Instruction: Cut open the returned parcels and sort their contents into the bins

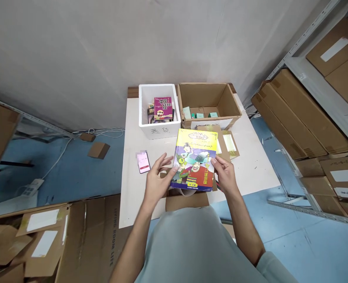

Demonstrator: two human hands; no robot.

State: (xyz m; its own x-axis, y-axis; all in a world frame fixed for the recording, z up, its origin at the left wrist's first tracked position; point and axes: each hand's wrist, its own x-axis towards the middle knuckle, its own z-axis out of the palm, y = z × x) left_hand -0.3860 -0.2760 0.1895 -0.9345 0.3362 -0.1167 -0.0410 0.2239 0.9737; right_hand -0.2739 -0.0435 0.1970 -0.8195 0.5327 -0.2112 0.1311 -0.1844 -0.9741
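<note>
Between my two hands is a picture book [195, 161] with a yellow and purple cartoon cover, held up over the table and tilted toward me. My left hand [159, 177] has its thumb on the book's left edge, the other fingers reaching up beside it. Along the right edge, my right hand [225, 173] pinches the book, thumb on the cover. Beneath the book lies an open cardboard box [187, 201], mostly hidden. Behind it rests a flattened brown carton with white labels [231, 146]. A phone [143, 162] with a lit pink screen lies left of my left hand.
At the table's back stands a white foam box [159, 131] containing several books, a purple one [163, 108] on top. Beside it, a cardboard box [209, 92] holds small mint-green boxes. Shelves of cartons [297, 114] flank the right; a large carton [91, 236] sits at lower left.
</note>
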